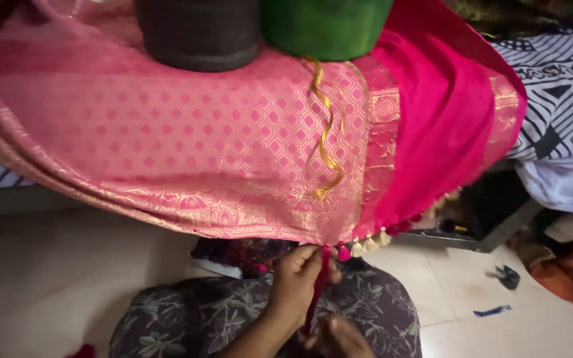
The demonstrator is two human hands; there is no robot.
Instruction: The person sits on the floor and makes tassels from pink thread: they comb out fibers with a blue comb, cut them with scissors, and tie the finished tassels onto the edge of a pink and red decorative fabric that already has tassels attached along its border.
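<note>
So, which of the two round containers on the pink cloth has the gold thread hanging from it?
The green container, on the right; the gold thread hangs from it. The dark container has none.

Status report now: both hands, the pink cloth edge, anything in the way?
Left hand pinching red thread strand at pink cloth edge. Right hand holding strand's lower end. Tassels alongside; nothing blocking.

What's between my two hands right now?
In the head view, a taut pink thread runs from the left hand at the cloth edge down to the right hand.
</note>
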